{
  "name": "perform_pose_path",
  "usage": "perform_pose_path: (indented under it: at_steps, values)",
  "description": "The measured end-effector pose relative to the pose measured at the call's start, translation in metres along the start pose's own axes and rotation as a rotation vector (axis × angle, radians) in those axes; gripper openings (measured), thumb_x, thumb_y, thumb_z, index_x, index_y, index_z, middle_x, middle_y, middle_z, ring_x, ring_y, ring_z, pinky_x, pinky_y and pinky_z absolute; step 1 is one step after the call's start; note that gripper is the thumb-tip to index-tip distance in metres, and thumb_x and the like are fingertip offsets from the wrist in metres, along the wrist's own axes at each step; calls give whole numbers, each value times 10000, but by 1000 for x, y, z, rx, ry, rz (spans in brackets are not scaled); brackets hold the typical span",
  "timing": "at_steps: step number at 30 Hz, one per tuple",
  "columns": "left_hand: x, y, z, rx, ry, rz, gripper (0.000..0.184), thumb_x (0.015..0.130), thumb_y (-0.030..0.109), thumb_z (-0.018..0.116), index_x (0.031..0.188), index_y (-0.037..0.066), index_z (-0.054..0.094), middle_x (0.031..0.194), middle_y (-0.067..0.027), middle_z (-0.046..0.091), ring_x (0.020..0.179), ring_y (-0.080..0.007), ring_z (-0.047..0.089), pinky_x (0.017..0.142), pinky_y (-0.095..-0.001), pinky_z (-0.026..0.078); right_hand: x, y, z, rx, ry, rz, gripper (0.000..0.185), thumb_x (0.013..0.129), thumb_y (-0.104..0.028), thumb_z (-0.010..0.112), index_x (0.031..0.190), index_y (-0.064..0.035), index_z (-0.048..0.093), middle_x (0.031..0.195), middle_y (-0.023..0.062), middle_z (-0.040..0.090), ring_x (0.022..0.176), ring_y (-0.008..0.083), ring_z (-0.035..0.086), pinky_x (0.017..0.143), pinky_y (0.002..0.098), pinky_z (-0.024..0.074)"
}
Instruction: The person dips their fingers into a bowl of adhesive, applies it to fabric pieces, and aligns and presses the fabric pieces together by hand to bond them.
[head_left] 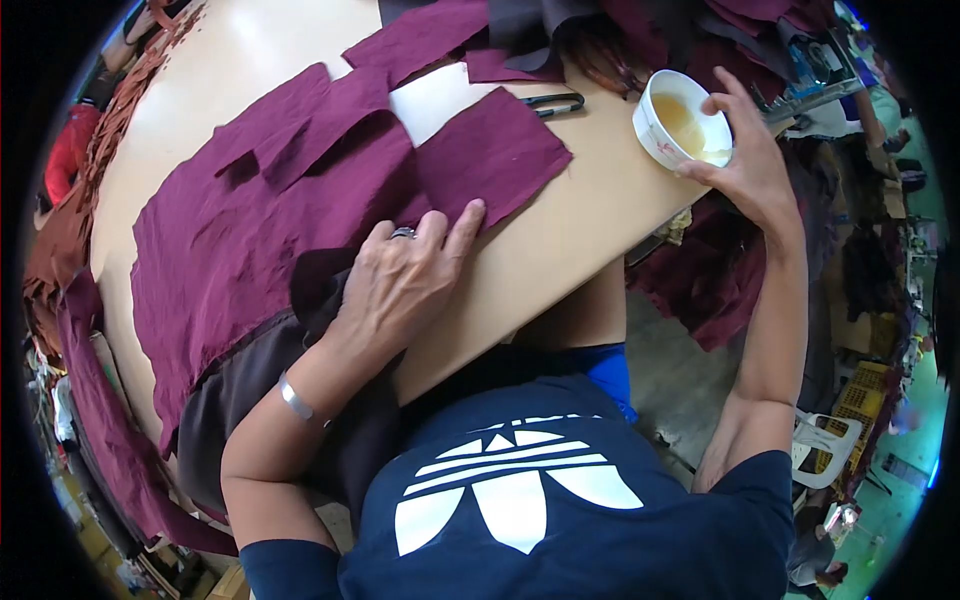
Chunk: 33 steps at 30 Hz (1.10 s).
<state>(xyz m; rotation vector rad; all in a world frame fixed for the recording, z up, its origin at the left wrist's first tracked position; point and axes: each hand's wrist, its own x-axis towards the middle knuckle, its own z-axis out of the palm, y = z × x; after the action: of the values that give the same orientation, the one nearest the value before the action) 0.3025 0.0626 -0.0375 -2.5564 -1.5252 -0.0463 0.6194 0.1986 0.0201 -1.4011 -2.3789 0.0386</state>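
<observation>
My left hand (405, 270) lies on a maroon cloth piece (495, 155) at the table's near edge, its index finger stretched out and the other fingers bent. Under and beside it spreads a larger maroon cloth (230, 240), with a dark lining hanging over the edge below my wrist. At the right, my right hand (745, 150) grips the rim of a white bowl (657, 135) between thumb and fingers. The bowl tilts towards me and holds a yellowish liquid or paste. Scissors (555, 103) with black handles lie partly under the cloth.
The pale table (560, 220) has its edge right before my body. More maroon and dark cloth (430, 40) is piled at the far side. A metal device (815, 70) stands at the right corner. Brown fabric (110, 130) hangs along the left edge, and a white stool (828, 450) stands on the right.
</observation>
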Motion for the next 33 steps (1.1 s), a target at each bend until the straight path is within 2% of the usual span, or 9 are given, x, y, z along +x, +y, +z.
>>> perform_pose_path:
  at_steps: [7,10,12,15,18,20,25,28,33]
  values:
    - [6,8,-1,2,-43,22,557,802,62,442,1352,127,385,771,-49,469,602,-153,506,586,-287,399,-29,-19,-15,-350,-112,-97,397,604,-199,754,887,-53,517,1329,136,430,1235,333,393,1001,415,330]
    - [6,10,-2,0,-48,6,556,799,70,450,1348,135,391,772,-50,471,598,-150,508,588,-288,399,-24,-23,-41,-144,71,-193,306,644,-158,726,851,-52,527,1288,134,473,1236,319,396,995,412,334]
    - [5,12,-3,5,-43,-8,559,795,75,456,1346,142,395,772,-52,472,588,-148,510,588,-290,399,-22,-31,-47,-148,501,-101,250,704,-110,665,934,-62,581,1239,105,520,1158,308,457,975,396,351]
    - [5,11,-5,-32,-57,-19,553,798,79,461,1343,148,399,780,-59,483,572,-154,518,585,-293,404,-28,-27,-26,-517,182,-54,205,737,-87,598,939,-80,632,1113,65,555,1056,262,489,872,391,394]
    - [6,7,-4,-65,-62,-6,551,804,70,459,1346,147,396,791,-70,496,565,-163,527,585,-296,413,-38,-74,4,-189,163,-190,311,632,-5,605,923,-105,648,999,42,557,990,259,487,832,394,371]
    - [7,7,-5,-81,-85,-13,548,810,68,458,1348,147,393,796,-75,501,572,-165,531,585,-298,418,-37,-88,30,93,73,-203,371,665,44,532,993,-84,650,942,70,561,925,244,515,833,372,380]
    - [5,7,-5,-99,-74,-22,556,809,58,457,1354,146,386,792,-79,501,572,-163,533,590,-296,422,-33,-75,85,705,3,98,455,688,88,402,1059,-38,634,940,114,556,892,252,527,786,325,434]
    - [6,7,-6,-104,-86,-21,564,805,53,458,1356,142,383,782,-76,495,567,-158,530,593,-298,422,-32,-72,90,620,-26,41,467,690,87,415,1080,-54,630,920,110,546,870,242,527,772,345,426]
    - [4,7,-7,-75,-102,-12,582,789,47,466,1359,128,379,765,-62,477,555,-149,518,624,-303,411,-32,-84,88,-26,10,-74,382,741,-14,482,1104,-41,601,879,88,525,841,219,527,733,360,400]
